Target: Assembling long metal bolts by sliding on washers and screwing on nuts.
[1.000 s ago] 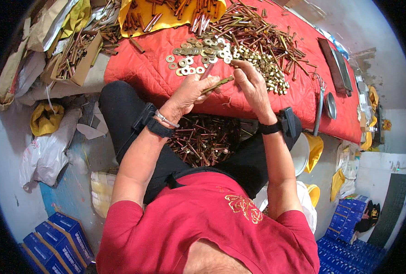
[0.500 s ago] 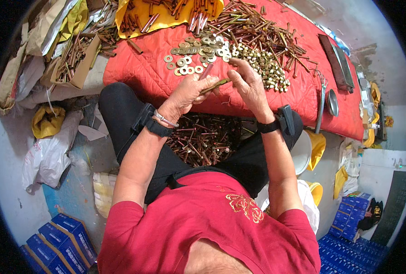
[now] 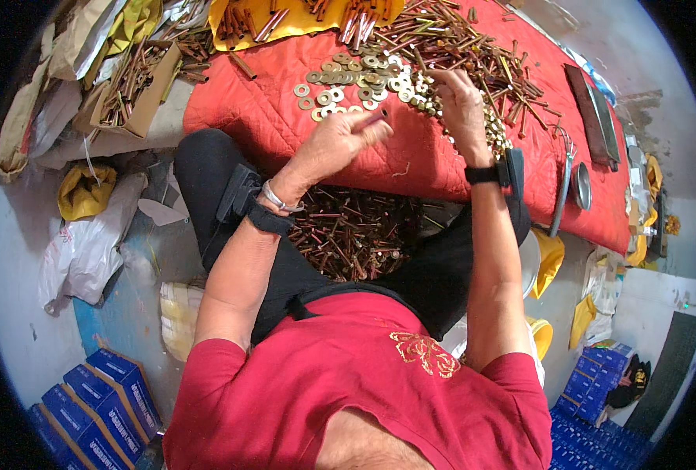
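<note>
My left hand (image 3: 336, 147) is closed around a reddish metal tube (image 3: 375, 120), whose open end points up and to the right. Motion blurs the fingers, and most of the tube is hidden by them. Over the edge of the brass-coloured nut pile (image 3: 498, 131) is my right hand (image 3: 461, 106), its fingers bent together and pointing left. What lies between those fingertips is too small to make out. Flat round washers (image 3: 334, 95) are spread on the red cloth just beyond my left hand. Long bolts (image 3: 473, 43) are heaped beyond my right hand.
Red quilted cloth (image 3: 274, 117) covers the work surface. More tubes lie on a yellow sheet (image 3: 309, 30) at the back. A heap of bolts (image 3: 352, 235) sits between my legs. A cardboard box (image 3: 146, 98) holds tubes at left; a dark bar (image 3: 591, 117) lies at right.
My hands have moved apart. The right has left the brownish rod-shaped piece between them and gone up and right to the nuts. The left still grips the tube, now slightly farther forward.
</note>
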Demonstrator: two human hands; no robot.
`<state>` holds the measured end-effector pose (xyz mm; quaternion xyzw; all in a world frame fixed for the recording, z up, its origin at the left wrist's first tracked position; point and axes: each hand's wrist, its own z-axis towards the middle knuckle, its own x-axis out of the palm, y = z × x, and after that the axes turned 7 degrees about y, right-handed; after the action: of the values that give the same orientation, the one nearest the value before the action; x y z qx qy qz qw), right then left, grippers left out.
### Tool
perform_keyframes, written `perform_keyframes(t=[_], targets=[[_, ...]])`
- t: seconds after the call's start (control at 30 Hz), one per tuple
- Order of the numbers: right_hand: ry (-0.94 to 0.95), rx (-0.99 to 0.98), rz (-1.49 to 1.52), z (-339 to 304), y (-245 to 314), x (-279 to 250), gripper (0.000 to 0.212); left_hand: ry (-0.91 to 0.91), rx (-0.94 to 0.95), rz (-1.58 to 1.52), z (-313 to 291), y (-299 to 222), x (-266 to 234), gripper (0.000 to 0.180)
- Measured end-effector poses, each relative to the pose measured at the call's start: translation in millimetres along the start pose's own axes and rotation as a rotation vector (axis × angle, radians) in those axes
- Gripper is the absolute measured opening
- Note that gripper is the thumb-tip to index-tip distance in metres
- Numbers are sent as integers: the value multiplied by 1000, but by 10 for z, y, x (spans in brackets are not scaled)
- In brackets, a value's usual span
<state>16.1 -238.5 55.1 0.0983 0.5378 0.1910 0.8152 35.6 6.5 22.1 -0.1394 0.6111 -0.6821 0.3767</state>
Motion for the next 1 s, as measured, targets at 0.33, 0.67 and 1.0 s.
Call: perform_keyframes(t=[0.33,0.67,1.0], targets=[[62,-250,-229,528,-489,349,14,-225,147,688,35,113,276,34],[-55,68,491,114,257,-1,14,-402,-183,-279,154,-2,150,26],[416,-54,67,-267,523,2,11,-356,-224,-890,-63,64,2,30]])
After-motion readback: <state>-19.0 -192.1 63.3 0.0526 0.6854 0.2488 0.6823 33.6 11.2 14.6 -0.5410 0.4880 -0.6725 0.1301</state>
